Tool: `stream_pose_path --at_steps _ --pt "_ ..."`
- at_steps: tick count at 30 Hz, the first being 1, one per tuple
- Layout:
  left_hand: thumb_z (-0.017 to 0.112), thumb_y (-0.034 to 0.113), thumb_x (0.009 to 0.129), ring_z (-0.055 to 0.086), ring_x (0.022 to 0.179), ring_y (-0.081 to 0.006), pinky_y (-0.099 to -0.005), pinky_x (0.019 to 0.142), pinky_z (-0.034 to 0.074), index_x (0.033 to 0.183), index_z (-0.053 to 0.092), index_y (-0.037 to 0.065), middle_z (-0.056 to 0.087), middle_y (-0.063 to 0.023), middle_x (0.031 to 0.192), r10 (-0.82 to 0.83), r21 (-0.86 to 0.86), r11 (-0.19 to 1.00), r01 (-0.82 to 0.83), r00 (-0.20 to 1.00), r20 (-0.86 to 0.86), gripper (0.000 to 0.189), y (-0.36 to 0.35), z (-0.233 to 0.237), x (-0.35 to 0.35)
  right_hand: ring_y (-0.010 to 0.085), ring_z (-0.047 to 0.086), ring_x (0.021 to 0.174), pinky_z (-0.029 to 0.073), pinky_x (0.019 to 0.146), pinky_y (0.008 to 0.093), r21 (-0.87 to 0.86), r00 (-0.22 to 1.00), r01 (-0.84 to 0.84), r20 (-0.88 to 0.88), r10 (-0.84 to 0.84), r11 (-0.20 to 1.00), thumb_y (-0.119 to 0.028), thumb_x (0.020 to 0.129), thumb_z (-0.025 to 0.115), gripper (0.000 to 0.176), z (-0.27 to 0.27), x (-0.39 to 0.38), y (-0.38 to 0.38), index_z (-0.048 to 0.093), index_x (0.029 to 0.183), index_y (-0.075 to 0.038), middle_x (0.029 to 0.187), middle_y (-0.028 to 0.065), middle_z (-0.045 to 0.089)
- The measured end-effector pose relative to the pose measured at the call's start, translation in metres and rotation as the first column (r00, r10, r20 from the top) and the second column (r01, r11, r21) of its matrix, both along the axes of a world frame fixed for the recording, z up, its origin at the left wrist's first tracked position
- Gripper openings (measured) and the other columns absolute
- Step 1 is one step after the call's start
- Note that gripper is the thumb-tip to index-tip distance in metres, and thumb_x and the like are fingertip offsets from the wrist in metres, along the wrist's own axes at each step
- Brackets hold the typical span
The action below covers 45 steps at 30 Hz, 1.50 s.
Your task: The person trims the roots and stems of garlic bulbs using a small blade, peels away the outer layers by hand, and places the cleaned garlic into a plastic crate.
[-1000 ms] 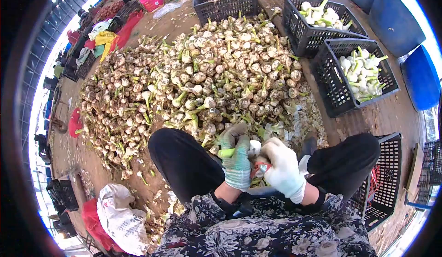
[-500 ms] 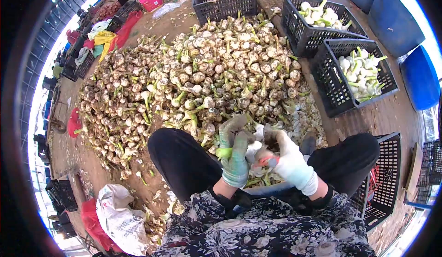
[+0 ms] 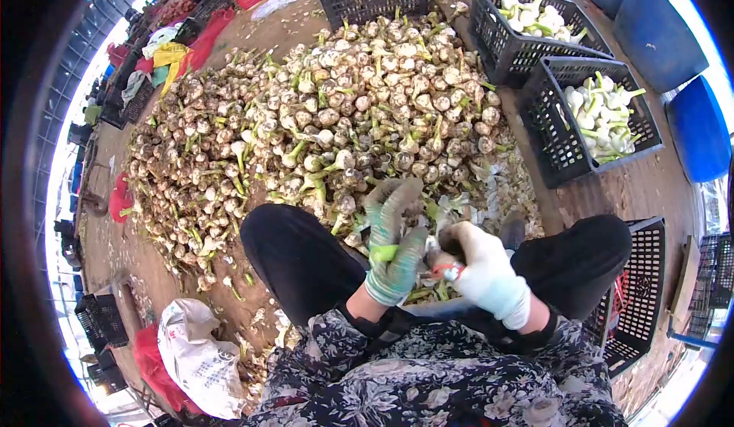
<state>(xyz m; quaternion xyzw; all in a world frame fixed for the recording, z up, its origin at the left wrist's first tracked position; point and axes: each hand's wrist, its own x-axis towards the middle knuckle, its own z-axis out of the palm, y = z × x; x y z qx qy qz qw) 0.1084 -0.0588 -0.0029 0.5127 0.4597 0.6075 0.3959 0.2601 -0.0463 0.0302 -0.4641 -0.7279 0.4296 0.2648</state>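
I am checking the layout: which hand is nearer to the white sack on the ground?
Left. The left hand is up and right of the white sack; the right hand lies farther right, beyond the left one.

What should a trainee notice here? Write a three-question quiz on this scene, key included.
1. True or false: the left hand, in a green glove, grips a green-stemmed garlic.
2. What lies in the black crate on the right? A) muddy unpeeled garlic B) clean white garlic C) folded cloth
3. Fill in: the right hand, in a white glove, has its fingers closed on a small tool with a ___ handle.

Key: 1 true; 2 B; 3 red.
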Motion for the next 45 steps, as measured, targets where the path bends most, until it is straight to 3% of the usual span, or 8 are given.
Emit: stream_pose_path --at_steps 3,8,11,23,30,41,43,45 --pt "0.047 0.0 0.074 0.038 0.116 -0.0253 -0.0357 0.099 0.03 0.124 0.042 0.002 0.029 -0.0108 0.126 -0.031 0.11 0.993 0.054 0.981 -0.194 0.051 -0.001 0.004 -0.006 0.0387 0.056 0.071 0.045 0.064 0.0415 0.165 0.999 0.021 0.044 -0.029 0.986 -0.015 0.074 0.059 0.016 -0.013 -0.004 0.002 0.054 0.083 -0.002 0.073 0.0192 0.057" --pt "0.051 0.006 0.083 0.063 0.063 -0.0237 -0.0335 0.06 0.054 0.12 0.046 0.006 0.061 -0.0078 0.086 0.167 -0.366 0.922 0.127 0.721 0.672 0.037 -0.019 -0.015 -0.014 0.037 0.058 0.082 0.046 0.071 0.039 -0.131 0.992 0.076 0.113 -0.061 0.988 -0.015 0.075 0.059 0.027 -0.065 0.033 0.025 0.056 0.1 -0.004 0.088 0.02 0.06" --pt "0.049 0.004 0.074 0.033 0.124 -0.0211 -0.0331 0.104 0.023 0.133 0.031 0.003 0.034 -0.0095 0.134 0.037 -0.229 0.973 0.035 0.952 0.304 0.061 -0.006 -0.005 -0.012 0.0352 0.057 0.088 0.045 0.077 0.0373 0.049 0.996 -0.07 -0.049 0.073 0.996 -0.016 0.075 0.061 0.037 -0.025 0.029 0.02 0.054 0.108 -0.003 0.096 0.0196 0.059" --pt "0.056 0.021 0.081 0.026 0.126 -0.0255 -0.0386 0.102 0.026 0.131 0.036 0.005 0.019 -0.0122 0.135 -0.066 0.174 0.975 0.135 0.933 -0.353 0.056 -0.001 0.008 -0.012 0.036 0.056 0.071 0.045 0.062 0.0425 0.162 0.982 0.003 0.188 -0.034 0.987 -0.015 0.07 0.059 0.012 0.016 -0.001 0.003 0.055 0.077 -0.006 0.071 0.0166 0.056" --pt "0.048 0.018 0.079 0.061 0.087 -0.0244 -0.0371 0.072 0.052 0.132 0.035 0.005 0.049 -0.0102 0.119 -0.085 -0.145 0.932 0.331 0.591 0.802 0.056 0.002 0.027 -0.009 0.0356 0.054 0.099 0.044 0.084 0.0378 -0.033 0.927 -0.229 0.297 0.228 0.973 -0.005 0.068 0.057 0.043 -0.022 0.035 0.019 0.051 0.11 -0.003 0.105 0.0204 0.056" --pt "0.046 0.027 0.08 0.049 0.108 -0.0326 -0.0424 0.094 0.041 0.125 0.045 0.003 0.052 -0.0174 0.116 0.242 -0.476 0.774 0.417 0.5 0.832 0.051 0.015 -0.018 -0.016 0.0302 0.062 0.08 0.048 0.072 0.0325 -0.004 0.966 -0.256 -0.042 0.256 0.967 0.004 0.069 0.052 0.037 0.005 0.009 0.017 0.057 0.105 -0.003 0.089 0.0169 0.061" --pt "0.047 0.025 0.081 0.051 0.105 -0.0331 -0.0441 0.091 0.044 0.122 0.048 0.002 0.053 -0.0171 0.114 0.298 -0.45 0.812 0.371 0.4 0.867 0.047 0.019 -0.021 -0.017 0.0303 0.062 0.076 0.049 0.07 0.0312 -0.54 0.868 -0.342 -0.495 0.038 0.769 0.003 0.07 0.054 0.036 0.015 0.018 -0.001 0.056 0.106 -0.004 0.092 0.0168 0.062" --pt "0.043 0.017 0.084 0.059 0.071 -0.026 -0.0386 0.062 0.052 0.098 0.057 0.004 0.061 -0.0117 0.088 0.423 -0.551 0.788 0.275 0.408 0.809 0.024 0.029 -0.033 -0.021 0.032 0.062 0.078 0.048 0.071 0.0347 -0.224 0.833 -0.465 -0.439 0.337 0.857 -0.006 0.074 0.057 0.033 0.01 0.025 0.007 0.056 0.107 -0.005 0.092 0.0154 0.062"
